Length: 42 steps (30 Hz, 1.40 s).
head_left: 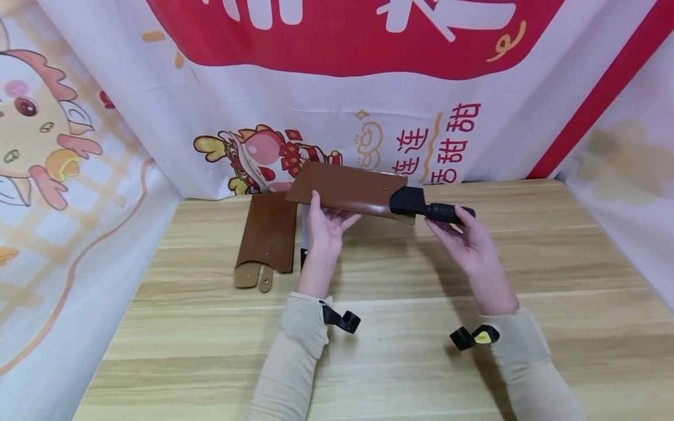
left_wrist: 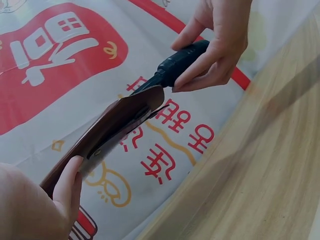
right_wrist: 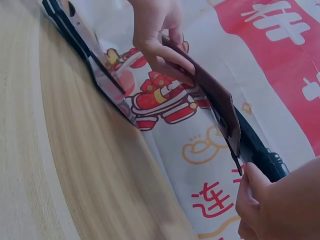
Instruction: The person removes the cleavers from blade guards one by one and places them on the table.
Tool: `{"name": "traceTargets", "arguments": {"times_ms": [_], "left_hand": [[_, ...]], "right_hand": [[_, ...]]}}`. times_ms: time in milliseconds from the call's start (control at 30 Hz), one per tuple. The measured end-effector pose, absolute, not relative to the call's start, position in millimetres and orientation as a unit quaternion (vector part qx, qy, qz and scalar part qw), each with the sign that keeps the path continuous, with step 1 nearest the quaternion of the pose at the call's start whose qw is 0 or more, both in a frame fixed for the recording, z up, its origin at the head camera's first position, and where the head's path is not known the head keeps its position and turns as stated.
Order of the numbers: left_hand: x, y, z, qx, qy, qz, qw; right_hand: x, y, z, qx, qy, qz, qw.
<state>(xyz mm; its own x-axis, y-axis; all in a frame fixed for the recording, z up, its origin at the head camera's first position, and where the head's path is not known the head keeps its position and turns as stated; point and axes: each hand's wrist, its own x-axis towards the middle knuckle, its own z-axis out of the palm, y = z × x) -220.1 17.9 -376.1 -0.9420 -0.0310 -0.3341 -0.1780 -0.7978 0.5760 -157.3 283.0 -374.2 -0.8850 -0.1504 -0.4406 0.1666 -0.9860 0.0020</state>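
Note:
My left hand (head_left: 326, 231) holds a brown leather knife sheath (head_left: 342, 188) from below, its thumb against the near face. From the sheath's right end comes the black handle (head_left: 444, 212) of a knife, pinched between the thumb and fingers of my right hand (head_left: 471, 248). The blade is hidden inside the sheath, with a black part at the mouth. Both things are raised above the table. In the right wrist view, the left hand (right_wrist: 160, 35) grips the sheath (right_wrist: 215, 95) by its far part, and the right hand (right_wrist: 270, 200) is at the handle (right_wrist: 272, 162).
A second brown sheath (head_left: 268, 231) with two tan flaps lies on the wooden table (head_left: 400, 351), left of the left forearm. Beside it is another black-handled knife (right_wrist: 70, 32), mostly behind that arm in the head view. A printed cloth (head_left: 474, 93) hangs behind the table.

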Motion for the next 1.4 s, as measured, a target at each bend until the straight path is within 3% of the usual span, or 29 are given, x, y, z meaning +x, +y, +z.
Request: {"name": "traceTargets", "arguments": {"times_ms": [267, 500, 1400], "left_hand": [[-223, 13, -375, -0.163, 0.298, 0.941, 0.014], [-229, -17, -371, -0.178, 0.267, 0.946, -0.037], [-241, -48, -375, -0.216, 0.310, 0.925, -0.045]], "right_hand": [[-161, 280, -368, 0.223, 0.030, -0.973, 0.043], [-160, 306, -366, 0.217, 0.012, -0.976, 0.007], [-157, 353, -364, 0.213, -0.008, -0.977, -0.011]]}}
